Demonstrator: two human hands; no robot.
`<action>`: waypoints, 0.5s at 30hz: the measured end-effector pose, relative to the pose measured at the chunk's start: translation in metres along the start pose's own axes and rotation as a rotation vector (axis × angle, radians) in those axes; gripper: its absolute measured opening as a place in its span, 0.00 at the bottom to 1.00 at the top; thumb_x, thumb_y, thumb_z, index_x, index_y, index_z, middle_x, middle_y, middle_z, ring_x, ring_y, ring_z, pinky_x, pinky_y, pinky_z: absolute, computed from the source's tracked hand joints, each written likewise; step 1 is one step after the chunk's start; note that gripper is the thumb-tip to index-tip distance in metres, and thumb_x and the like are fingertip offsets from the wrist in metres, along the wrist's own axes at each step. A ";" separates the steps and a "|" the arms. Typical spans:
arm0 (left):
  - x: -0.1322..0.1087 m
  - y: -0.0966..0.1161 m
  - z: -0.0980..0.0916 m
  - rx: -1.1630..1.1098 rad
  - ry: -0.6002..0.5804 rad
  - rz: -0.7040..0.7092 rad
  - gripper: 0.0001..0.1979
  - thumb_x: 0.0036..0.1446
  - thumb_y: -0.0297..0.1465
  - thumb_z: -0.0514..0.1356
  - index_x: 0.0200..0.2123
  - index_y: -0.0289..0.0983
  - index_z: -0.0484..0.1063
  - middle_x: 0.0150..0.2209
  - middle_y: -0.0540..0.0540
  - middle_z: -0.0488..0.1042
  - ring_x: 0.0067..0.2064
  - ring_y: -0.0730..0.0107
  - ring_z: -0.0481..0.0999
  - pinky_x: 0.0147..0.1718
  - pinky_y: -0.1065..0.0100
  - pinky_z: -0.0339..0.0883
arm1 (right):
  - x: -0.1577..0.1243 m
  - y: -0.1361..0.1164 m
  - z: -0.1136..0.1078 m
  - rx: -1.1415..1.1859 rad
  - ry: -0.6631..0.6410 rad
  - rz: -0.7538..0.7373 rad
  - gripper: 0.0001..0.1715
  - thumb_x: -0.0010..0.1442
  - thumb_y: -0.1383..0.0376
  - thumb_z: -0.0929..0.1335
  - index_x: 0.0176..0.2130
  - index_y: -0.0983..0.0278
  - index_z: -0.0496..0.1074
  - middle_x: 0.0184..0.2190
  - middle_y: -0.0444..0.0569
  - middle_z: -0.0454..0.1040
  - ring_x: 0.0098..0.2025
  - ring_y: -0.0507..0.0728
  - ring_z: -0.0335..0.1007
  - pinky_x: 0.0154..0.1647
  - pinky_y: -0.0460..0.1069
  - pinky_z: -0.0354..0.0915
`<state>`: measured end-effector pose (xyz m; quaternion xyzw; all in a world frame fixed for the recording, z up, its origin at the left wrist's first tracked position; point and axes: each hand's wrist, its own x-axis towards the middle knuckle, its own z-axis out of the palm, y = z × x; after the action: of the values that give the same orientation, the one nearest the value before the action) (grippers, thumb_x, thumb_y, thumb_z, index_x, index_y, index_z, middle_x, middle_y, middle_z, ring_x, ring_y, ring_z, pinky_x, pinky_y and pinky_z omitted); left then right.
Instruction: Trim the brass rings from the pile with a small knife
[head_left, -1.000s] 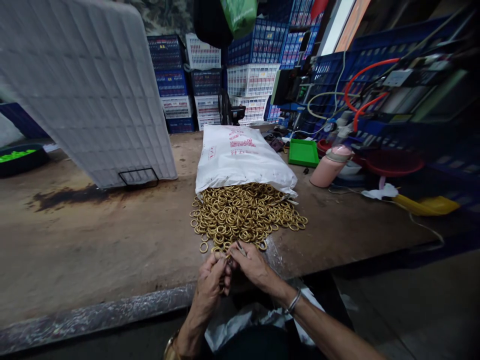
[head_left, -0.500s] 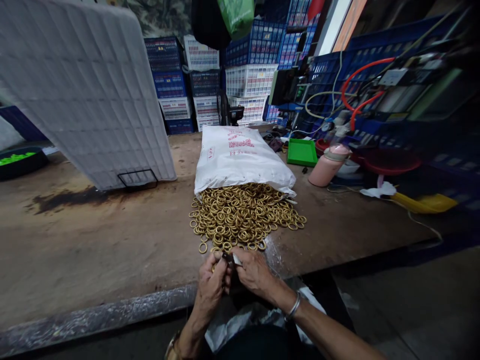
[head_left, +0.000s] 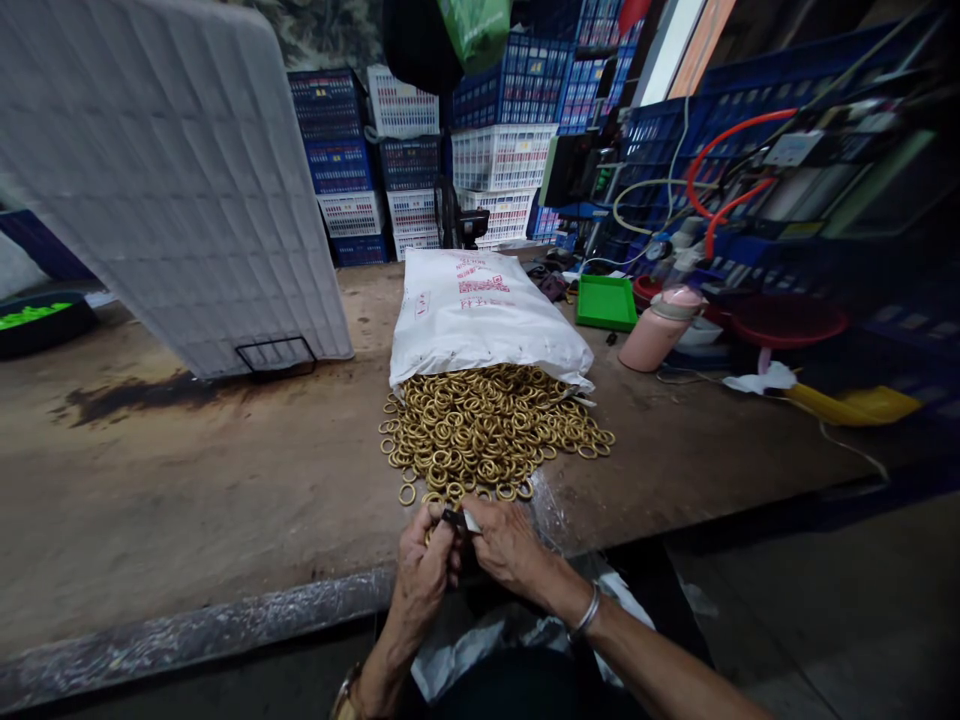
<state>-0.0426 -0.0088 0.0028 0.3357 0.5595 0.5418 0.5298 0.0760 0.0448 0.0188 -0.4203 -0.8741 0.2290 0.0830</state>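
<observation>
Both hands meet just off the near edge of the worn brown wooden worktop [head_left: 187, 500]. The left hand [head_left: 424, 570] is pinched shut on what looks like a single gold-coloured ring [head_left: 428, 537], though its fingers hide most of it and the view is too small to be sure. The right hand [head_left: 511, 548] is closed on a small dark and silver tool [head_left: 459, 519], whose tip is against the left fingertips. The hands touch at that point.

Just beyond them, toward the middle of the worktop, lies the wide heap of gold-coloured metal rings [head_left: 487, 430], which spills from the open mouth of a white woven sack with red print [head_left: 480, 310]. The sack looks full behind the heap.

By this showing the work is at an early stage: one ring is in hand, and hundreds lie loose, with more in the sack. No separate pile of finished rings shows on the worktop. A crumpled clear plastic bag [head_left: 465, 655] sits below the near edge, under the wrists, but its contents cannot be seen.

Toward the far right corner stand a green plastic tray [head_left: 606, 303] and a pink insulated bottle [head_left: 660, 330].
</observation>
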 end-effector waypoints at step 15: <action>-0.024 0.018 -0.013 -0.456 -0.091 -0.164 0.14 0.50 0.40 0.59 0.26 0.36 0.62 0.21 0.54 0.65 0.16 0.83 0.59 0.11 0.80 0.52 | 0.008 0.030 0.006 -0.071 0.143 0.135 0.13 0.49 0.75 0.58 0.33 0.63 0.65 0.26 0.47 0.71 0.28 0.52 0.64 0.27 0.45 0.47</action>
<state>-0.0531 -0.0319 0.0235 0.1847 0.4238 0.5936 0.6587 0.0901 0.0656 -0.0007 -0.4962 -0.8432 0.1725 0.1148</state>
